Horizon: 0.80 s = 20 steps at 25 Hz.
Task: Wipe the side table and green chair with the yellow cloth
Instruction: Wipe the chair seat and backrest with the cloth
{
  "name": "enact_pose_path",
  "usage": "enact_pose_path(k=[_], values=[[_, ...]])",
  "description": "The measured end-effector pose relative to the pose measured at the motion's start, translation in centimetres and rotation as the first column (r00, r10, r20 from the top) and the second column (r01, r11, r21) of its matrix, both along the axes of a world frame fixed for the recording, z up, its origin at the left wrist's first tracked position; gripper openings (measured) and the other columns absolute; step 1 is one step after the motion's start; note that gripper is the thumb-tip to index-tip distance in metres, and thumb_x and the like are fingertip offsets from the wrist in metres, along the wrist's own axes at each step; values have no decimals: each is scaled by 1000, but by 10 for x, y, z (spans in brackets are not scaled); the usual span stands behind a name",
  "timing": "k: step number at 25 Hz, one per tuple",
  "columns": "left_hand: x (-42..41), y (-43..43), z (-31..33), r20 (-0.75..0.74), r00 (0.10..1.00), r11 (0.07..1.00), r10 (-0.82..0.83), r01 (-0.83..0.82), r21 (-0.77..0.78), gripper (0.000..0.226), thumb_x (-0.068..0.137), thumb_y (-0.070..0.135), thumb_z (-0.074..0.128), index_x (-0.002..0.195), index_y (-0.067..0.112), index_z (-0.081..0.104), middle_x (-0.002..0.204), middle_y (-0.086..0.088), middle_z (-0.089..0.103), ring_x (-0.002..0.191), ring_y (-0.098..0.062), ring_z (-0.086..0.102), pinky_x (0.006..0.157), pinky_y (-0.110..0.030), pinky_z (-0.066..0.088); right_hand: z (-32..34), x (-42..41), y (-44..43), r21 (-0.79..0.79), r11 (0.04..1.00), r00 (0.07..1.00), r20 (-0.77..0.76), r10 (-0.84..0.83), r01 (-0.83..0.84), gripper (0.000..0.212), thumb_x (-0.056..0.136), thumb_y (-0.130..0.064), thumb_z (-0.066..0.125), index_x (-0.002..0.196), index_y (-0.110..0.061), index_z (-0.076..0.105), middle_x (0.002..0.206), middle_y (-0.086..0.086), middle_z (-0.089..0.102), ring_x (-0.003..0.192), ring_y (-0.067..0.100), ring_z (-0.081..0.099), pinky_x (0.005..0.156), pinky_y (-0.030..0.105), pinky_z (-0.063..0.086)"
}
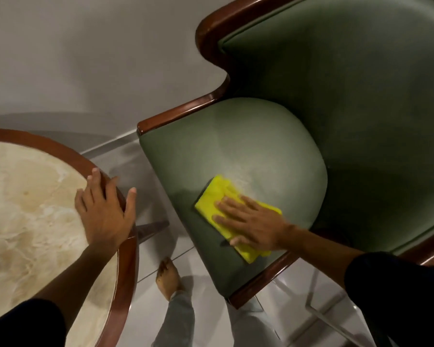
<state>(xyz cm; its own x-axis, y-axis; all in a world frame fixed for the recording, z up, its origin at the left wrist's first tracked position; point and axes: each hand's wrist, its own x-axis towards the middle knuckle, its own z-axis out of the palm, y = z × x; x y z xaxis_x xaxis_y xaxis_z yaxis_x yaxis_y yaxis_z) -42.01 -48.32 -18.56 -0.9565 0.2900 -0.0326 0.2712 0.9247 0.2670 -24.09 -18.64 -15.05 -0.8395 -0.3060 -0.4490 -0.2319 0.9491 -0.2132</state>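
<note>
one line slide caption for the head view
Right hand presses yellow cloth on green chair seat; left hand rests on side table.

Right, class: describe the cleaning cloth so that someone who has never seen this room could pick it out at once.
Start at the green chair with the dark wooden frame, on the right. On the near part of its rounded seat cushion lies the yellow cloth, folded flat under the right hand. It is the only bright yellow thing in view.
</note>
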Motion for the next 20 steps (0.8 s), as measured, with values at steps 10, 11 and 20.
enact_pose_path(k=[10,11,20], values=[[49,159,26,331,654,674,-680,735,-67,81,64,67,65,135,32,49,163,-12,16,149,-33,19,112,-50,25,27,-15,23,108,814,748,340,-570,571,63,72,-47,73,126,-19,58,129,10,54,119,30,48,95,41,39],[46,167,27,343,608,625,-716,777,-71,69,64,65,66,123,32,58,165,-11,11,151,-32,11,114,-50,20,34,-20,33,66,803,729,379,-569,593,56,73,-41,73,122,-17,60,124,11,58,115,31,54,86,38,44],[62,328,127,732,207,759,-649,120,639,30,73,14,83,100,18,68,90,3,77,80,-9,71,67,-28,59,201,16,213,-365,382,441,92,-893,849,65,70,-9,78,125,-17,45,100,-2,55,88,20,57,69,20,40]])
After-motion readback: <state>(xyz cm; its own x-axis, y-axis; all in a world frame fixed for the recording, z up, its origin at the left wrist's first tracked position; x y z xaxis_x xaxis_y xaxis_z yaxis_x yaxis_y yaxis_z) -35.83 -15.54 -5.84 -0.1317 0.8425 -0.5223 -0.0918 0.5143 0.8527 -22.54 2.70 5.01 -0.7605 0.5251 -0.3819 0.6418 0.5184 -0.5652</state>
